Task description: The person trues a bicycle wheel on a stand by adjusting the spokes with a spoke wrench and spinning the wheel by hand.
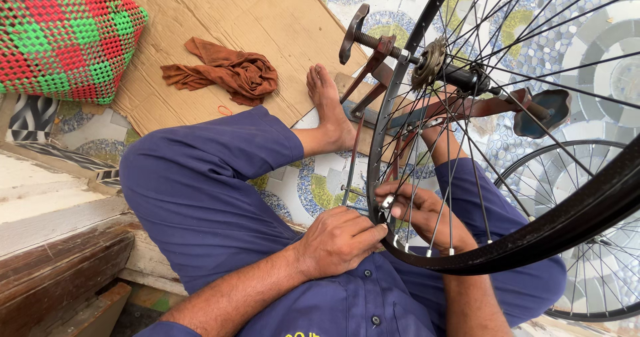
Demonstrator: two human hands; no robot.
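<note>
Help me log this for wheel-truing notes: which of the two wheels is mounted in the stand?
The nearer wheel, under both hands, its hub held in the rusty stand; the other wheel lies on the floor behind.

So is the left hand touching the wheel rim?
Touching. The head view shows the left hand with its fingertips pressed against the black wheel rim near its lower edge.

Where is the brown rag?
In the head view, the brown rag lies crumpled on the cardboard sheet, upper left, between the woven red-and-green basket and the bare foot.
</note>
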